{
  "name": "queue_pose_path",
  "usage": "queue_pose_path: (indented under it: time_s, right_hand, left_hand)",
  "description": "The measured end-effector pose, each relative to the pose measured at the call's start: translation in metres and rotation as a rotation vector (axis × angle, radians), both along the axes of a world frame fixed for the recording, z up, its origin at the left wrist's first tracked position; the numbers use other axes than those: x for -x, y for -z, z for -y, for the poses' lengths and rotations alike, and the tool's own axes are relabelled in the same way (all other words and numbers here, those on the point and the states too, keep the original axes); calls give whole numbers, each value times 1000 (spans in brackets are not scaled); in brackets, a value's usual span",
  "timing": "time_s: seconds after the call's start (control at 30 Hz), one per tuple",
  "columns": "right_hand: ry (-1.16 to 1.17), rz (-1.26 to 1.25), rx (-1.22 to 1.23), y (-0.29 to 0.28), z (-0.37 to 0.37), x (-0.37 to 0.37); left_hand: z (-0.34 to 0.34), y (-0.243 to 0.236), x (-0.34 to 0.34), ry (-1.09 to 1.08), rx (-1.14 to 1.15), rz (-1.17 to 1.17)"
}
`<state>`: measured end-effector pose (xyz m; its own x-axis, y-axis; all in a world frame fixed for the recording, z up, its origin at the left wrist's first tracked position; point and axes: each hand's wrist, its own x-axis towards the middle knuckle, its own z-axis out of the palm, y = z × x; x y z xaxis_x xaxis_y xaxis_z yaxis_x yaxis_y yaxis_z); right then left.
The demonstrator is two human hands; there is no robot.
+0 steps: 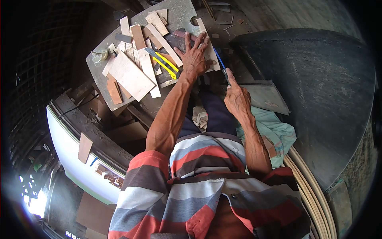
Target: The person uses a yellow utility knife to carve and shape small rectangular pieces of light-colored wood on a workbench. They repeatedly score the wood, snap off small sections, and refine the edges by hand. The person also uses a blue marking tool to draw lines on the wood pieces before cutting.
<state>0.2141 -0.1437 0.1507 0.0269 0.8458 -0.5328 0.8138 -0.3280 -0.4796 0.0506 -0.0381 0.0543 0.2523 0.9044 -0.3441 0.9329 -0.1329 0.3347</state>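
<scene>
My left hand (193,57) lies with fingers spread on the near right part of the worktable (181,12). It presses on a pale wood strip (211,51) along the table's right edge and touches a dark reddish block (180,34). In my right hand (238,98) is the dark handle of a tool with a thin blue blade (219,58); its exact kind is hard to make out. The blade lies against the strip's right edge, beside my left thumb. Left of my left hand rests a yellow utility knife (166,64) on wood scraps.
A pale rectangular board (131,76), several offcuts and a clear jar (99,55) crowd the table's left side. A large dark panel (310,91) leans at the right. Green cloth (274,125) and long wood strips (314,191) lie beside me. A white panel (75,151) stands left.
</scene>
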Motion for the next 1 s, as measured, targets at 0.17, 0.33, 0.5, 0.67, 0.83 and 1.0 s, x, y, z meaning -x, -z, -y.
queue_pose_path:
  time_s: [0.17, 0.33, 0.5, 0.67, 0.83, 1.0]
  right_hand:
    - [-19, -6, -35, -17, 12, -6]
    - [-44, 26, 55, -31, 10, -6]
    - [-127, 42, -124, 21, -18, 8]
    - [-117, 46, -89, 11, -19, 10]
    - [-76, 64, 13, -20, 20, 2]
    - [-85, 54, -149, 39, -30, 14]
  left_hand:
    - [1, 2, -3, -69, -18, 9]
    - [3, 0, -5, -79, 9, 0]
    - [6, -4, -7, -79, 22, 5]
    - [3, -9, -5, -101, 54, 11]
    - [1, -6, -4, -115, 33, 34]
    - [3, -3, -8, -88, 7, 31]
